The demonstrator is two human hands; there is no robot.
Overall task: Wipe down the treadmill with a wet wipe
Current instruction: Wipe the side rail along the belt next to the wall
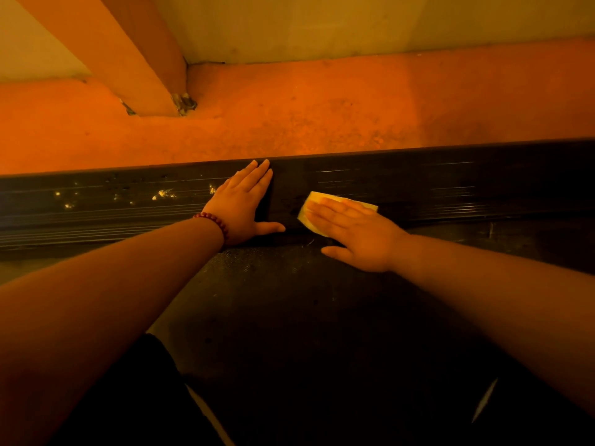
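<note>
Dim indoor exercise corner: a treadmill (483,201), its ribbed side rail (112,217) and dark belt (289,317), on orange floor (306,111) near a plain wall (322,24).

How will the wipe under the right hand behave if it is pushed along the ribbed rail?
The wipe is probably floppy and light: it lies flat under the right hand. Pushed along the ribbed rail, it may bunch or drag rather than slide.

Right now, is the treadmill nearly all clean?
Not yet. Right of the hands the side rail shows no dirt, so probably wiped. The right hand presses the wet wipe flat on it, left hand resting alongside. Pale specks left of the hands need wiping.
</note>
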